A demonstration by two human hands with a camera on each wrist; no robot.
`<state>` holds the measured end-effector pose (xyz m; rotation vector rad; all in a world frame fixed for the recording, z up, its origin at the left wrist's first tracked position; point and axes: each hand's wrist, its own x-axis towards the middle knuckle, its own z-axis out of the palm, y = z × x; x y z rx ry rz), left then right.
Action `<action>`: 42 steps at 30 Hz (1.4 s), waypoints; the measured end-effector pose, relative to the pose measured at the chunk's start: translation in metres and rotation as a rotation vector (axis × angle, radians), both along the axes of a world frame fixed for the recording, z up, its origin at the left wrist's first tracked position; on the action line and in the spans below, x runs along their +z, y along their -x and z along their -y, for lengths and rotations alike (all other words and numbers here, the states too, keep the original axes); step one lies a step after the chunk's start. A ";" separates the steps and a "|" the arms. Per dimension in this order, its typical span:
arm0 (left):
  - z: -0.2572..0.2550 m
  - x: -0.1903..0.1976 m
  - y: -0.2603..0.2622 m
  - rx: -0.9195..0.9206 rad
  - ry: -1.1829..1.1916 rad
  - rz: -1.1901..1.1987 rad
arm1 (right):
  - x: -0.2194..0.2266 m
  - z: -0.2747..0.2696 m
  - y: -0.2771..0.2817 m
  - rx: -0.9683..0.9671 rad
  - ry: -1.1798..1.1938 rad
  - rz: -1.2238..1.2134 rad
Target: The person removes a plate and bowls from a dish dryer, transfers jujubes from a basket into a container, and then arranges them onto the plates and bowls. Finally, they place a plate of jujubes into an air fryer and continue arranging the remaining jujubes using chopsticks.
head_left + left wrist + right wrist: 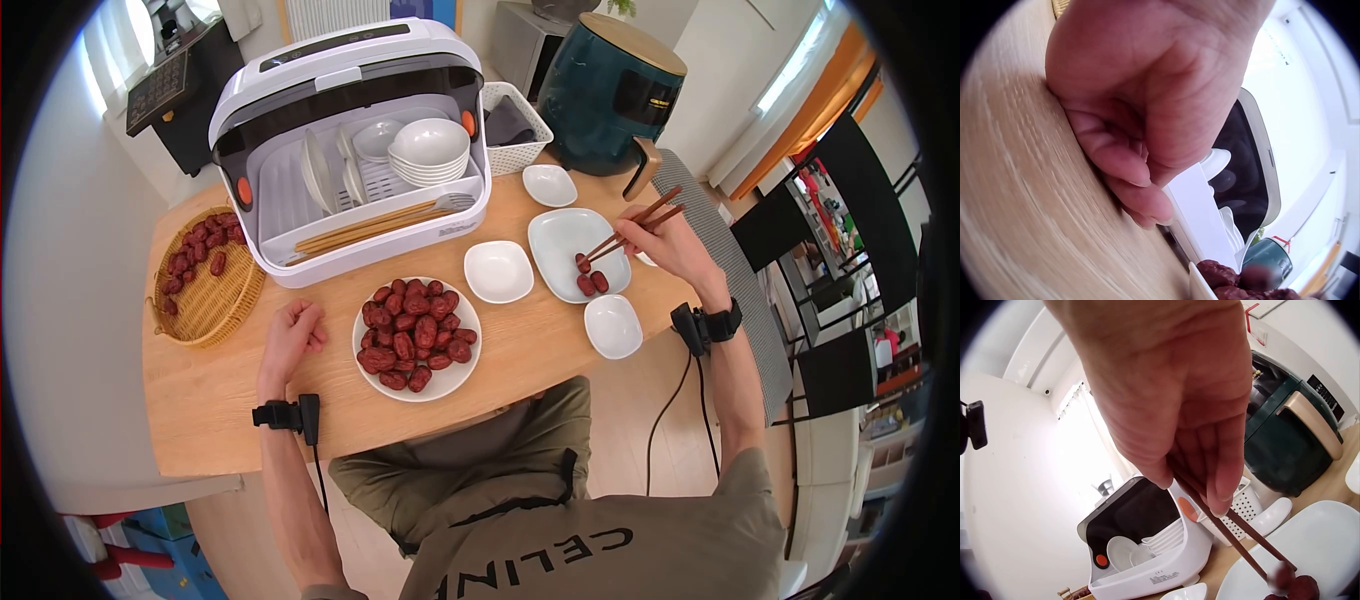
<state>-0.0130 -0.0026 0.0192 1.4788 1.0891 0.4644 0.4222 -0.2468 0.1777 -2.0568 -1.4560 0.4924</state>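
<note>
Three red dates (592, 278) lay close together on a pale square plate (558, 235), toward the right of the wooden bench (215, 410). The right hand (665, 245) was the nearer one by far, above the plate's right edge, its fingers holding a pair of brown chopsticks (1232, 540). From those fingers the dates lay to the left and nearer the person, and the chopsticks slanted down along that line. The farthest date sat between the two tips, which stood narrowly apart; whether they gripped it could not be told. Its long axis seemed to run near to far, so the tips appeared to meet it from the sides. The left hand (293, 340) rested on the bench, fingers loosely curled and holding nothing. Just right of it stood a round white plate (446, 385) heaped with more dates (404, 345), left of the square plate and nearer the person.
</note>
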 end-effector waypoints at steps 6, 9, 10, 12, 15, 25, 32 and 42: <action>-0.001 -0.002 0.000 0.009 0.006 0.010 | 0.000 0.001 0.000 -0.034 0.034 -0.013; -0.001 -0.002 0.000 0.009 0.010 0.007 | 0.002 0.002 0.002 -0.053 0.040 -0.028; -0.001 -0.002 0.000 0.008 0.009 0.006 | 0.003 0.002 0.002 -0.054 0.041 -0.029; -0.001 -0.003 0.000 0.003 0.003 0.004 | 0.005 0.003 0.002 -0.063 0.065 0.022; -0.001 -0.002 0.000 0.000 -0.004 -0.003 | 0.003 0.005 -0.002 -0.078 0.020 -0.040; 0.000 -0.002 -0.002 0.009 -0.022 -0.027 | 0.005 0.014 -0.003 -0.143 0.015 0.023; 0.002 0.002 -0.004 0.004 -0.036 -0.046 | 0.001 0.022 0.010 -0.104 -0.072 0.046; 0.003 0.004 -0.004 0.008 -0.027 -0.046 | 0.008 0.024 0.030 0.082 -0.087 0.104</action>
